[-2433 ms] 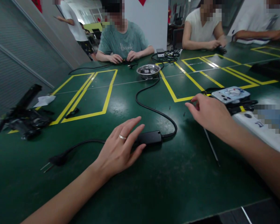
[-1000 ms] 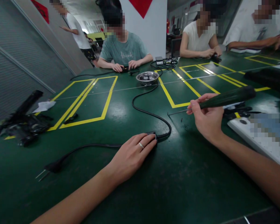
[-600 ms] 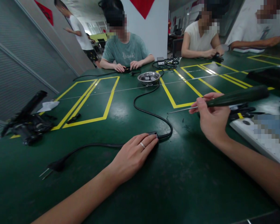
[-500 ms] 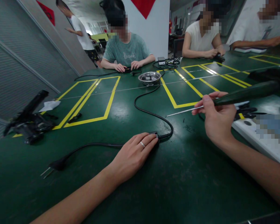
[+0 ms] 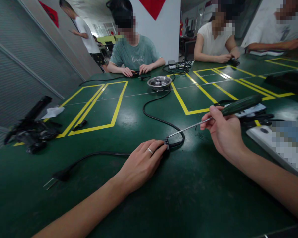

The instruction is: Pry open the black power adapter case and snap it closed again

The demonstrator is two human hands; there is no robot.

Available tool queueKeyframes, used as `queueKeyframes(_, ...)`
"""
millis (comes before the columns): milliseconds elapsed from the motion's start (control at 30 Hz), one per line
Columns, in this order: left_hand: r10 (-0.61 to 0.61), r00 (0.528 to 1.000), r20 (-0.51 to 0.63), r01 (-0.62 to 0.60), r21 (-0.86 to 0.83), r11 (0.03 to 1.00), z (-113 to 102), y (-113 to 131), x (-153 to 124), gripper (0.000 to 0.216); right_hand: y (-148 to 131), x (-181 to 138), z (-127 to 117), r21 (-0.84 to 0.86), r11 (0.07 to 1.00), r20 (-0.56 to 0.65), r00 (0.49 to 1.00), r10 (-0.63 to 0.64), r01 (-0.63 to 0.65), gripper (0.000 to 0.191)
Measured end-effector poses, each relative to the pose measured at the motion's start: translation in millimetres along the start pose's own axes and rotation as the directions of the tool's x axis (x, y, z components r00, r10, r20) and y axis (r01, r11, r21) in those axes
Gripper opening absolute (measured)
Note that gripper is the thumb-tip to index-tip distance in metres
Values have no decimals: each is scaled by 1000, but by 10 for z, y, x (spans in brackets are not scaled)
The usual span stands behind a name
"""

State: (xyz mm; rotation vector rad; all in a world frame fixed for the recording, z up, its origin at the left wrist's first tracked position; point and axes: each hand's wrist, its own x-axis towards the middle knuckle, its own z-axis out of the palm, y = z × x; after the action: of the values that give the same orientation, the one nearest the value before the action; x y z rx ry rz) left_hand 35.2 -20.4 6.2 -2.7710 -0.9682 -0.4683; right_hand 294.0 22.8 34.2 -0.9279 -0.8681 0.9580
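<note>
My left hand [image 5: 142, 163], with a ring on one finger, lies over a small black housing [image 5: 167, 143] on a power cord and holds it against the green table. Most of the housing is hidden under the fingers. From it the black cord [image 5: 161, 120] curves away to the back, and a two-pin plug [image 5: 61, 175] lies on the other end at left. In my right hand [image 5: 224, 135] is a screwdriver [image 5: 242, 105] with a dark green handle. Its thin shaft slants down to the left, and the tip is at the housing's top edge, beside my left fingertips.
A metal bowl [image 5: 159, 83] with small parts stands mid-table. Black plastic parts [image 5: 34, 132] lie at left, a short black piece [image 5: 79, 125] near them. At right is a white object [image 5: 263, 132], partly blurred out. Several people sit or stand beyond the table.
My right hand has moved slightly left and swung the screwdriver, bringing its tip left and down to the housing. My left hand stays on the housing, its fingers slightly shifted.
</note>
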Motion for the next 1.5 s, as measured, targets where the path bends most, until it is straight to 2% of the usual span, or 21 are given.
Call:
queueKeyframes(533, -102, 991, 90, 109, -80, 991, -4, -22, 22, 41, 22, -40, 28, 1, 999, 36, 999, 40, -40, 16)
queueKeyframes(767, -122, 987, 103, 132, -100, 986, 3, -26, 24, 43, 23, -36, 9, -21, 1000, 1, 1000, -9, 9, 16)
queueKeyframes(967, -125, 987, 105, 138, -127, 982, 4, -25, 22, 42, 59, -48, 11, -79, 995, 20, 998, -65, 66, 19)
queueKeyframes(1067, -132, 986, 100, 146, -149, 978, -4, -25, 34, 49, 60, -57, 13, -88, 993, 30, 996, -80, 82, 19)
queueKeyframes(1267, -140, 977, 159, 165, -157, 974, -12, -30, 54, 55, 39, -66, 22, -87, 993, 44, 996, -82, 85, 17)
queueKeyframes(1500, -168, 976, 138, 195, -211, 958, -3, -43, 37, 50, 17, -79, 34, -75, 994, 45, 996, -79, 82, 16)
